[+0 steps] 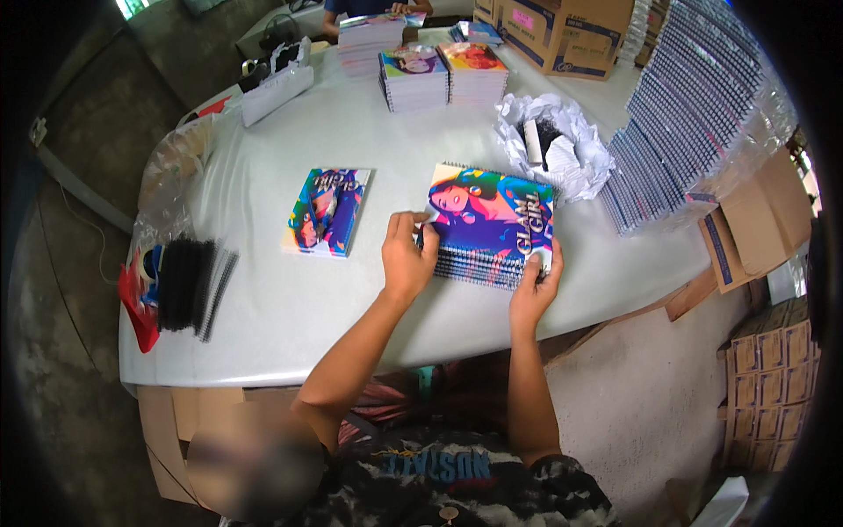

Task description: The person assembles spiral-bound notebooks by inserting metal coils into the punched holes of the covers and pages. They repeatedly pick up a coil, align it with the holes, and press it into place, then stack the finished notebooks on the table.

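A stack of spiral notebooks [479, 211] with a colourful illustrated cover lies on the table in front of me. My left hand [409, 255] grips its left edge, thumb and fingers bent around the side. At the near right corner, my right hand [536, 283] holds the stack with the thumb on top of the cover and fingers along the right side. Black coil bindings show along the near and far edges. To the left, apart from both hands, rests a smaller pile of matching covered pads [327, 212]; no coil shows on it.
Black binding coils [186, 285] lie at the left edge. Crumpled white paper [562, 149] holds more black coils. Tall notebook stacks [685, 105] rise at the right. Two book piles [414, 83] stand further back, near a cardboard box [571, 39] and another person's hand [402, 8].
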A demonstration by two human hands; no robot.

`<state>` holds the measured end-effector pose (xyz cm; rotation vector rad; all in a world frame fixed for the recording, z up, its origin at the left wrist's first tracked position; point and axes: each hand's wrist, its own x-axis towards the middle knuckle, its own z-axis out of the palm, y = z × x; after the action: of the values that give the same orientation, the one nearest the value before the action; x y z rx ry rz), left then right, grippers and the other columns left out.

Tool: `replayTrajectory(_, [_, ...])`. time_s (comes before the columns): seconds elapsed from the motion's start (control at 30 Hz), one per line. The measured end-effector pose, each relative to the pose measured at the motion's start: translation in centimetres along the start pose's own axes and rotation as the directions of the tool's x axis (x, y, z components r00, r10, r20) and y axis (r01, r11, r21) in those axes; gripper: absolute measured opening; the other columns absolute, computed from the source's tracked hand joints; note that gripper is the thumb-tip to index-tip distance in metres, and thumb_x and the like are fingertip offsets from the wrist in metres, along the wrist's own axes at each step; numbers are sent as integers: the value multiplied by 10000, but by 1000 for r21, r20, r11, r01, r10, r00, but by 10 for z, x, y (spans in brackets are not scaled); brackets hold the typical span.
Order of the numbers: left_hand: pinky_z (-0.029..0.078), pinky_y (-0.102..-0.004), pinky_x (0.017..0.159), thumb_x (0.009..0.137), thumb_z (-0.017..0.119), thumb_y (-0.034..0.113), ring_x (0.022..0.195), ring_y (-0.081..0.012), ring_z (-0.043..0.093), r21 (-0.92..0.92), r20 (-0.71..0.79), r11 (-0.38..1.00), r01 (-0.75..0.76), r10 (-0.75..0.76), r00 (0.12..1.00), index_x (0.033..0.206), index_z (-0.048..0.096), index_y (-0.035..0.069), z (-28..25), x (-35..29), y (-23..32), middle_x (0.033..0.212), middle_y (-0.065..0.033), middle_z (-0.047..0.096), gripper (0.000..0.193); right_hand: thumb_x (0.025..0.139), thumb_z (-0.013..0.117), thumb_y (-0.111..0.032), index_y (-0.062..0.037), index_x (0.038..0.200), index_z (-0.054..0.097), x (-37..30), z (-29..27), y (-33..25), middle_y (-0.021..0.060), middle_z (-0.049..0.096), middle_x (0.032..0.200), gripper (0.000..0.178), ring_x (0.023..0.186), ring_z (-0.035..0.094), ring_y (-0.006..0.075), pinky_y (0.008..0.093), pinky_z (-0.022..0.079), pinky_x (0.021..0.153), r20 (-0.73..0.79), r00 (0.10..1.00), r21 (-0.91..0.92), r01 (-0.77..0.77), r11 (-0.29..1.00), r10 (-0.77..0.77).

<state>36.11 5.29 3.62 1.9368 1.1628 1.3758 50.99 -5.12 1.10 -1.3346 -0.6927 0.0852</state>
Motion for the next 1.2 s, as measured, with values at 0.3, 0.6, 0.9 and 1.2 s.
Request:
replayTrajectory(0.3, [337,-449,995,690,626,148,1226,-317,408,614,451,752,-238,-88,888,1224,522,84,-136,47,-117,1273,-143,493,547,885,506,-93,56,1303,343,-25,-20,-20,184,382,1360,473,1235,378,300,412,239,1056,-3,977,-124,209,970,-211])
replayTrajectory(0.6, [216,-469,1068,766,599,141,1298,-287,306,675,379,691,-260,-22,925,1225,547,138,-148,4,-106,1377,-99,376,462,785,570,-6,40,1209,459,-107,36,-32,176,519,1206,441,1136,462,312,399,336,985,552,775,10,363,932,-308])
replayTrajectory(0.9, [282,-448,992,840,580,157,1190,-218,445,575,339,694,-434,281,898,1045,617,103,-152,30,-120,1135,-12,591,215,767,585,-16,-38,1022,610,-118,44,-24,125,615,1056,258,1032,531,316,402,407,897,740,646,-30,313,949,-189])
replayTrajectory(1.2, [390,-232,733,968,423,233,792,-84,471,-26,-300,997,-77,66,952,1009,589,-12,-191,40,-12,834,-19,562,298,791,660,-122,-26,1358,339,-109,40,-46,186,405,1351,658,1241,398,311,401,349,985,750,661,59,-107,993,26])
